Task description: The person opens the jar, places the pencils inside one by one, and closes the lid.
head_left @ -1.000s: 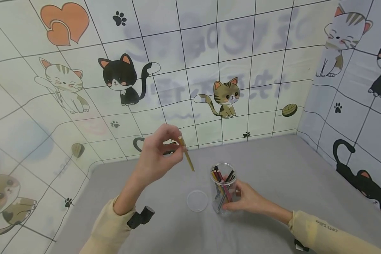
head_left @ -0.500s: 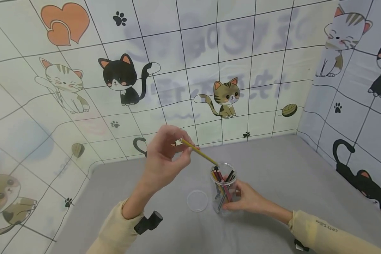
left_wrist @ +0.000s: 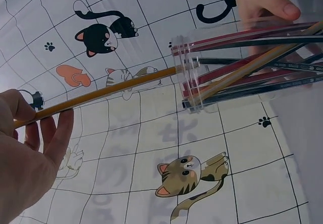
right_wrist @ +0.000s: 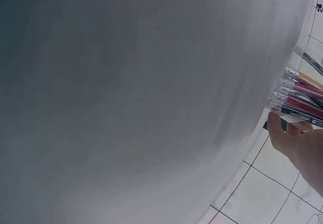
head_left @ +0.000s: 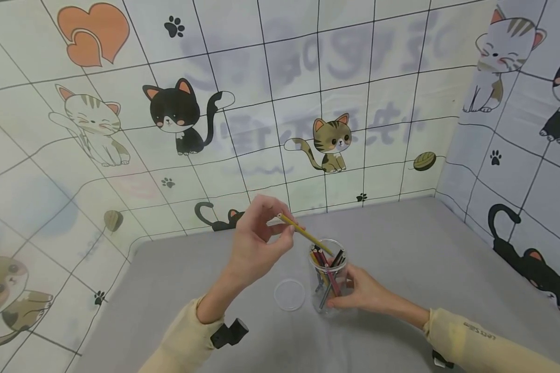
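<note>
My left hand (head_left: 260, 243) pinches a yellow pencil (head_left: 303, 231) near its upper end, between thumb and fingers. The pencil slants down to the right, its lower end inside the mouth of a clear jar (head_left: 316, 290). In the left wrist view the yellow pencil (left_wrist: 111, 90) reaches the jar's rim. Several dark, red and yellow pencils (left_wrist: 242, 72) lean inside the jar. My right hand (head_left: 366, 291) grips the jar low on its right side, holding it upright on the table. In the right wrist view the right hand (right_wrist: 298, 146) shows beside the pencils.
A round clear lid (head_left: 290, 295) lies on the grey tabletop (head_left: 401, 248), just left of the jar. Behind and at both sides stands a white grid-patterned cloth wall (head_left: 261, 77) with printed cats. A black wrist camera (head_left: 229, 333) sits on the left sleeve.
My left hand has moved right and slightly down, and the yellow pencil has tilted over, its lower end now in the jar's mouth. The right hand and jar have stayed put.
</note>
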A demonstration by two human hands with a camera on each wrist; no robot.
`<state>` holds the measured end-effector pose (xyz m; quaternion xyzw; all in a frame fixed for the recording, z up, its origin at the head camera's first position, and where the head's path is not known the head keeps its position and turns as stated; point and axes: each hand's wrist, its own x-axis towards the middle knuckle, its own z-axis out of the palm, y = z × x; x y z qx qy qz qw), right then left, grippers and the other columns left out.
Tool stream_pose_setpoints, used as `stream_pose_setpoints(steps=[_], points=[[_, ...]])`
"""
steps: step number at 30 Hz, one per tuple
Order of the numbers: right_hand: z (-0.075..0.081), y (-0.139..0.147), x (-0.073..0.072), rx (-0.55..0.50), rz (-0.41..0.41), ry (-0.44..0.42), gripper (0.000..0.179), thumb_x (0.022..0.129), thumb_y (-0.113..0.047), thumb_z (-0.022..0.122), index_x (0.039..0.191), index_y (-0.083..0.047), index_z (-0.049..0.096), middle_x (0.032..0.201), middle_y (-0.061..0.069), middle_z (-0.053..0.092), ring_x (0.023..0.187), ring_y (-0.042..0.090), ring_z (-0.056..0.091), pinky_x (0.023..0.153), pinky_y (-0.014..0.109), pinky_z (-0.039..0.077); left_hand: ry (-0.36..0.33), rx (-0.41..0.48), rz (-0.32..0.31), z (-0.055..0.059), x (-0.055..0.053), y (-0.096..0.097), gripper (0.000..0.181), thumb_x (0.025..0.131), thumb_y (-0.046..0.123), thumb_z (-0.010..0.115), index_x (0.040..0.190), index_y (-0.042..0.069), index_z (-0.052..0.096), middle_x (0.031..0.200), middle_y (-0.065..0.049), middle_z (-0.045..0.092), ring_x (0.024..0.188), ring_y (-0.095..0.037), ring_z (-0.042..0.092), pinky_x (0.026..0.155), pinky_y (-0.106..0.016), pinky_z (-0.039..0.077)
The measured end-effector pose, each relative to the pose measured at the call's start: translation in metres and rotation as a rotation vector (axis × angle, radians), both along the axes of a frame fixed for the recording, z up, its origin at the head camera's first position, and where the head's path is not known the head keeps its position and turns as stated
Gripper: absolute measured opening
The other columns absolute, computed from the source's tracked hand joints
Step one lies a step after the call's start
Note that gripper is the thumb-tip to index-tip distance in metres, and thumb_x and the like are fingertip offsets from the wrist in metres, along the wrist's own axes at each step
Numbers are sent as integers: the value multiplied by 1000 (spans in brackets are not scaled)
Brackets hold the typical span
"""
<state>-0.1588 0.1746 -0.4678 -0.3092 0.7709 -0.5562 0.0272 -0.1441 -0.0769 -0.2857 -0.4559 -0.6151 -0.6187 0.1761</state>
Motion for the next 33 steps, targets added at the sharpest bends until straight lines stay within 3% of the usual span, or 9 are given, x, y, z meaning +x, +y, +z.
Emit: stream_pose_setpoints(steps=[8, 15, 23, 33], points=[[-1, 1, 0, 5, -1, -8, 70, 78, -13, 86, 136, 3, 50, 123, 14, 62, 105, 16, 60, 88, 39, 53, 14, -27, 11, -15, -3, 9, 29, 80, -21, 56, 101, -2, 51, 96, -18, 55, 87, -37, 67, 75, -48, 58], [-1, 1, 0, 7, 1, -3, 71, 78, -14, 86, 137, 1, 50, 126, 14, 61, 107, 17, 61, 88, 39, 53, 77, -87, 49, -28, -7, 14, 30, 79, -21, 57, 98, 1, 51, 94, -15, 56, 87, -34, 67, 75, -38, 59], [0, 0, 1, 5, -3, -14, 65, 78, -14, 86, 131, 2, 54, 121, 11, 64, 104, 16, 62, 88, 38, 53, 36, -153, 72, -46, -9, 16, 27, 82, -18, 59, 98, 3, 54, 96, -12, 57, 91, -29, 65, 80, -35, 58], [0, 1, 1, 14, -9, -9, 69, 77, -14, 86, 135, 1, 52, 122, 11, 63, 106, 16, 61, 88, 39, 53, 130, -234, 181, -57, -12, 15, 26, 80, -12, 64, 96, 6, 56, 92, -7, 62, 87, -21, 64, 81, -31, 56]])
